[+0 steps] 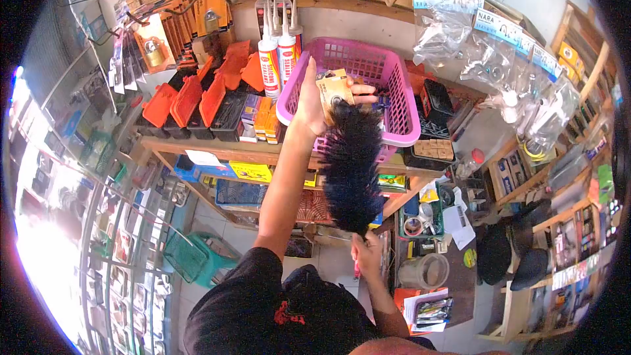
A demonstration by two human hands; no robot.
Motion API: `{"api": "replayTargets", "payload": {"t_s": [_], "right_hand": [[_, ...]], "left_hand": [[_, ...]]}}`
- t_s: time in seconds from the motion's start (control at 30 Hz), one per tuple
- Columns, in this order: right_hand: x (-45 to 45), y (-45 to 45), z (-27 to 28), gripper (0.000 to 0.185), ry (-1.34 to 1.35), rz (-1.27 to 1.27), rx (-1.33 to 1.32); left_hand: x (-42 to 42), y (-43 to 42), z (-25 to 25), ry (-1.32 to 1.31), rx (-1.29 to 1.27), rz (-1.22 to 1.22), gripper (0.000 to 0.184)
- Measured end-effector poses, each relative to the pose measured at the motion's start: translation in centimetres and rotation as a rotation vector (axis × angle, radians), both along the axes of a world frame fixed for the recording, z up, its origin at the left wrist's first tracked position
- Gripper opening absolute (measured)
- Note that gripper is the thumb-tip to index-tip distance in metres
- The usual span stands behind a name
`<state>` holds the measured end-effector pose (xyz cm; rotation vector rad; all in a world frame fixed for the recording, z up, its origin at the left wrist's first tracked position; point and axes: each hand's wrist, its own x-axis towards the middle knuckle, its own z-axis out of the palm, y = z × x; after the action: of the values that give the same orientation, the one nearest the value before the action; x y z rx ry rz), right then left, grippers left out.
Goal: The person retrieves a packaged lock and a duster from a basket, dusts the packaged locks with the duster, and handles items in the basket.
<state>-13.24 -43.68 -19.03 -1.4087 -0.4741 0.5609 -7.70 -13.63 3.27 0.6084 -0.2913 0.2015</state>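
My left hand (310, 100) reaches over the pink plastic basket (402, 85) on the shelf, closed on a small tan packet (333, 89) with dark print. Lower down, my right hand (367, 253) grips the handle of a black duster (353, 164). The duster's bushy head points up and away from me, its tip overlapping the packet's lower edge; whether they touch is hard to tell. Inside the basket lie dark and purple small items, partly hidden by the hand and duster. White silicone sealant tubes (269, 66) stand left of the basket.
Black bins with orange lids (184, 102) line the shelf's left side, near small boxes (266, 121). Carded padlocks (154, 49) and NARA bags (447, 26) hang above. A wooden shelf edge (230, 143) runs below. At right is a side table with a clear tub (424, 271).
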Motion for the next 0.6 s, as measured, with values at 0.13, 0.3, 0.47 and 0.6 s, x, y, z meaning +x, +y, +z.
{"api": "replayTargets", "payload": {"t_s": [0.13, 0.3, 0.47, 0.6], "right_hand": [[-0.3, 1.5, 3.9, 0.022, -0.044, 0.019, -0.054], [0.5, 2.9, 5.9, 0.021, 0.079, -0.066, -0.05], [-0.1, 4.9, 7.2, 0.023, -0.124, 0.063, -0.147], [0.0, 4.7, 12.3, 0.025, 0.175, -0.079, 0.085]], "left_hand": [[-0.1, -0.7, 0.5, 0.085, -0.001, 0.054, 0.086], [-0.2, -1.1, 0.9, 0.206, 0.001, 0.28, 0.086], [1.5, 2.2, -1.4, -0.164, 0.104, -0.132, 0.081], [-1.2, -0.4, 1.0, 0.158, -0.185, 0.26, 0.072]]}}
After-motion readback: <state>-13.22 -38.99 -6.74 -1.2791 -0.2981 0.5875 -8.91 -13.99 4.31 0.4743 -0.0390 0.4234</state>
